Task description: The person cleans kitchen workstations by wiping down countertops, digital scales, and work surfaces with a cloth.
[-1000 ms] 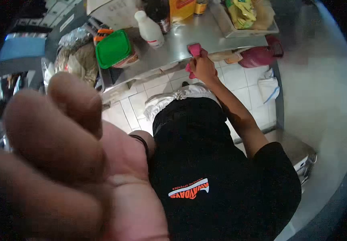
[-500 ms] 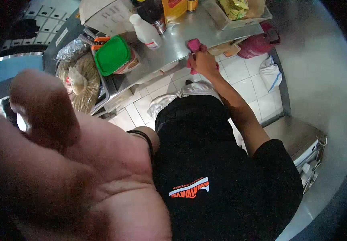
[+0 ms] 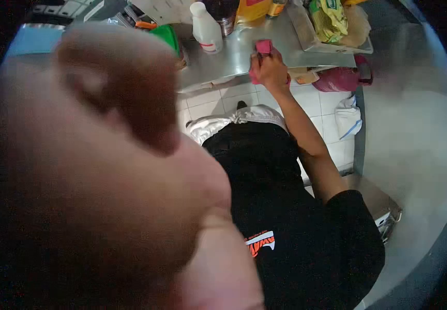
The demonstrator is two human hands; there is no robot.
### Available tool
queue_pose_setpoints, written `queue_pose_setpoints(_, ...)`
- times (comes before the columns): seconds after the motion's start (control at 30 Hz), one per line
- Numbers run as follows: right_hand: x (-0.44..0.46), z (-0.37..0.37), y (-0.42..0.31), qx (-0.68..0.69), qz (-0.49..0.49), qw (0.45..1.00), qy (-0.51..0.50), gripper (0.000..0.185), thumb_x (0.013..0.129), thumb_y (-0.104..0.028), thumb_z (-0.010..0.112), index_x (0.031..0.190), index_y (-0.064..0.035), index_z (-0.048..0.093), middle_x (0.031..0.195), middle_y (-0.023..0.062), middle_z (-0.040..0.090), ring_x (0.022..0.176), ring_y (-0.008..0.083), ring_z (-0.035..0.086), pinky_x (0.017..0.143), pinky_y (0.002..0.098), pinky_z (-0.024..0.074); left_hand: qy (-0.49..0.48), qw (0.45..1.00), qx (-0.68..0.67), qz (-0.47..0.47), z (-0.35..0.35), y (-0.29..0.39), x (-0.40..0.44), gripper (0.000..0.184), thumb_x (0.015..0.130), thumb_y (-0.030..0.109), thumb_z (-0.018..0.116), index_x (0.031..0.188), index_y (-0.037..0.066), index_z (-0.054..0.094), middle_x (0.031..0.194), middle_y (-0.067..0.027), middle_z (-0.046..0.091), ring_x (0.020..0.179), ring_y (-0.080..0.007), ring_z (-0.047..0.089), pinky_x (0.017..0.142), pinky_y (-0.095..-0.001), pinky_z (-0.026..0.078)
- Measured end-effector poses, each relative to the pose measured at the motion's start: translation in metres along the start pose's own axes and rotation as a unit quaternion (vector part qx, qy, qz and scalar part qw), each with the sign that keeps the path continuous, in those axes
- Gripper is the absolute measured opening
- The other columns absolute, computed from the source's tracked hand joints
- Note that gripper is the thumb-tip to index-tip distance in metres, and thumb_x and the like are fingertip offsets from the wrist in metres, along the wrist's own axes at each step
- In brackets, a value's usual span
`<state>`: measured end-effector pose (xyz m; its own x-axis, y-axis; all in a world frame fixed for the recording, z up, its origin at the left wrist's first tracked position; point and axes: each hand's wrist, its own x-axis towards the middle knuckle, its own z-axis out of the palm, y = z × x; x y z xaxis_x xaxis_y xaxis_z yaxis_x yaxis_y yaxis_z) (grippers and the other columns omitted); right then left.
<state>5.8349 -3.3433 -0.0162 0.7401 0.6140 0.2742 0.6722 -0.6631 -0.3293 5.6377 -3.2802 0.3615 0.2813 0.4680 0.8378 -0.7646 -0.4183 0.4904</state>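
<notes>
Pink cloth pokes out around the fingers of my right hand, which grips it at the front edge of the steel counter. My left hand is raised very close to the camera and fills much of the left side, palm side showing and blurred. Its thumb is bent over, while the other fingers cannot be made out. A white bottle stands on the counter to the left of the cloth. Partly behind the left hand is a tub with a green lid.
A shallow tray with yellow packets sits on the counter's right side. Below it is a maroon rounded container. A white bag or cloth lies on the tiled floor. A metal box stands at lower right.
My left hand has moved up and right, nearer the camera, and now covers most of the green-lidded tub. The right hand still grips the cloth, slightly farther up and right in view.
</notes>
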Motion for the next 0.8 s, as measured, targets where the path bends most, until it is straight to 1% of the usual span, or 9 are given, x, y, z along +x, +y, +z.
queue_pose_setpoints(0.07, -0.014, -0.007, -0.007, 0.02, -0.018, 0.999, -0.023, 0.035, 0.089, -0.037, 0.053, 0.099, -0.0061, 0.066, 0.096, 0.024, 0.063, 0.086, 0.0425, 0.063, 0.071, 0.0504, 0.0533, -0.105, 0.992, -0.047, -0.055, -0.042, 0.004, 0.005, 0.045, 0.069, 0.054, 0.079, 0.073, 0.024, 0.046, 0.071, 0.0053, 0.04, 0.07, -0.0166, 0.037, 0.071, -0.0416, 0.035)
queue_pose_setpoints(0.13, 0.01, -0.013, 0.001, 0.011, 0.049, 0.999, 0.011, 0.037, 0.088, -0.038, 0.051, 0.092, -0.0028, 0.064, 0.099, 0.0243, 0.063, 0.085, 0.0424, 0.064, 0.072, 0.052, 0.0541, -0.108, 0.983, 0.128, -0.078, -0.021, -0.009, -0.042, 0.046, 0.071, 0.047, 0.081, 0.072, 0.019, 0.046, 0.072, 0.0028, 0.045, 0.069, -0.0177, 0.041, 0.072, -0.042, 0.038)
queue_pose_setpoints(0.2, 0.025, -0.015, 0.006, 0.011, 0.059, 0.998, 0.032, 0.037, 0.088, -0.038, 0.051, 0.094, -0.0031, 0.063, 0.098, 0.0238, 0.063, 0.083, 0.0425, 0.064, 0.072, 0.0521, 0.0538, -0.076, 0.926, 0.326, -0.175, -0.023, -0.049, -0.081, 0.025, 0.076, 0.012, 0.079, 0.073, 0.008, 0.054, 0.062, -0.0039, 0.05, 0.054, -0.018, 0.05, 0.05, -0.0303, 0.038)
queue_pose_setpoints(0.27, 0.035, -0.022, 0.014, 0.011, 0.091, 0.996, -0.008, 0.036, 0.089, -0.038, 0.051, 0.094, -0.0044, 0.062, 0.095, 0.0222, 0.064, 0.082, 0.0417, 0.064, 0.072, 0.0521, 0.0529, -0.1, 0.878, 0.334, -0.329, -0.035, -0.115, -0.137, 0.023, 0.079, 0.015, 0.077, 0.083, 0.003, 0.057, 0.071, -0.0082, 0.055, 0.063, -0.0233, 0.055, 0.058, -0.0344, 0.043)
queue_pose_setpoints(0.37, 0.051, -0.015, 0.016, 0.017, 0.111, 0.993, 0.031, 0.037, 0.09, -0.04, 0.05, 0.095, -0.0048, 0.063, 0.095, 0.0218, 0.065, 0.08, 0.0412, 0.064, 0.07, 0.0524, 0.0523, -0.156, 0.817, 0.426, -0.355, -0.086, -0.174, -0.222, 0.034, 0.08, 0.019, 0.074, 0.103, 0.001, 0.056, 0.101, -0.0157, 0.058, 0.098, -0.0321, 0.056, 0.084, -0.0437, 0.044)
queue_pose_setpoints(0.47, 0.053, -0.009, 0.008, 0.015, 0.127, 0.992, 0.009, 0.039, 0.09, -0.041, 0.05, 0.099, -0.0053, 0.062, 0.095, 0.0222, 0.064, 0.081, 0.0411, 0.064, 0.071, 0.053, 0.0514, -0.199, 0.717, 0.588, -0.317, -0.115, -0.19, -0.269, 0.072, 0.086, 0.032, 0.067, 0.137, -0.007, 0.034, 0.139, -0.0321, 0.029, 0.129, -0.0505, 0.027, 0.107, -0.058, 0.024)
queue_pose_setpoints(0.53, 0.041, -0.009, -0.004, 0.053, 0.144, 0.988, -0.014, 0.038, 0.09, -0.039, 0.05, 0.103, -0.0052, 0.061, 0.099, 0.0219, 0.063, 0.093, 0.0394, 0.062, 0.077, 0.0511, 0.0509, -0.222, 0.686, 0.612, -0.325, -0.122, -0.196, -0.291, 0.079, 0.089, 0.039, 0.062, 0.141, -0.008, 0.027, 0.145, -0.0336, 0.022, 0.133, -0.0513, 0.021, 0.109, -0.0594, 0.018)
queue_pose_setpoints(0.6, 0.023, -0.004, -0.02, 0.058, 0.02, 0.998, 0.013, 0.035, 0.09, -0.036, 0.051, 0.103, -0.0051, 0.06, 0.101, 0.0206, 0.062, 0.095, 0.0386, 0.061, 0.077, 0.0504, 0.051, -0.24, 0.662, 0.633, -0.321, -0.128, -0.21, -0.305, 0.086, 0.091, 0.046, 0.057, 0.145, -0.01, 0.02, 0.15, -0.035, 0.014, 0.138, -0.0521, 0.015, 0.111, -0.0607, 0.013)
queue_pose_setpoints(0.8, 0.042, -0.021, -0.015, 0.133, -0.098, 0.984, -0.066, 0.028, 0.09, -0.032, 0.053, 0.101, -0.0068, 0.06, 0.098, 0.0176, 0.062, 0.084, 0.0381, 0.064, 0.071, 0.0498, 0.0525, -0.231, 0.637, 0.655, -0.335, -0.142, -0.23, -0.332, 0.085, 0.096, 0.049, 0.04, 0.147, -0.011, 0.007, 0.154, -0.0335, -0.001, 0.142, -0.0503, -0.005, 0.111, -0.0625, -0.003)
